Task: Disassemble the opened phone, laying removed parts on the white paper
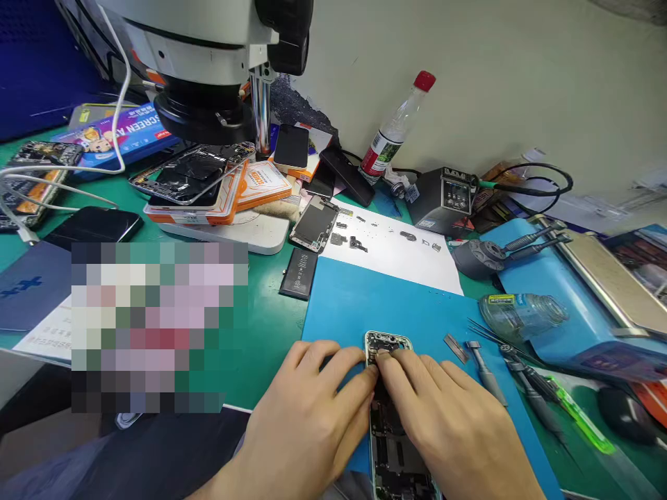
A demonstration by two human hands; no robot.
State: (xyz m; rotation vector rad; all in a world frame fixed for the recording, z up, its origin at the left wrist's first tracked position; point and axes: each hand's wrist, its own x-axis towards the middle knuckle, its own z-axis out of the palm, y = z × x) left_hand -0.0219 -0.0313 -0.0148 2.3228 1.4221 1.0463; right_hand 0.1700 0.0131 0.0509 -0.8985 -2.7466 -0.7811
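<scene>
An opened phone (393, 444) with a pale frame and bare inner parts lies on the blue mat (365, 288), its top end pointing away from me. My left hand (307, 410) is closed along the phone's left edge, index finger and thumb near the upper part. Over the right side, my right hand (453, 417) has its fingers bent and their tips pressed together inside the top of the housing. Whatever small part sits under those fingertips is hidden. Just right of the hand are a small metal piece (456, 348) and a grey screwdriver (487, 375).
Small phone parts (358, 244) lie on white paper (438, 267) behind the mat, near a battery (299, 273). A microscope (203, 76) overhangs stacked boxes and phones at left. Tweezers, a green-handled tool (581, 417) and a glass jar (521, 316) are at right. A blurred patch covers the left.
</scene>
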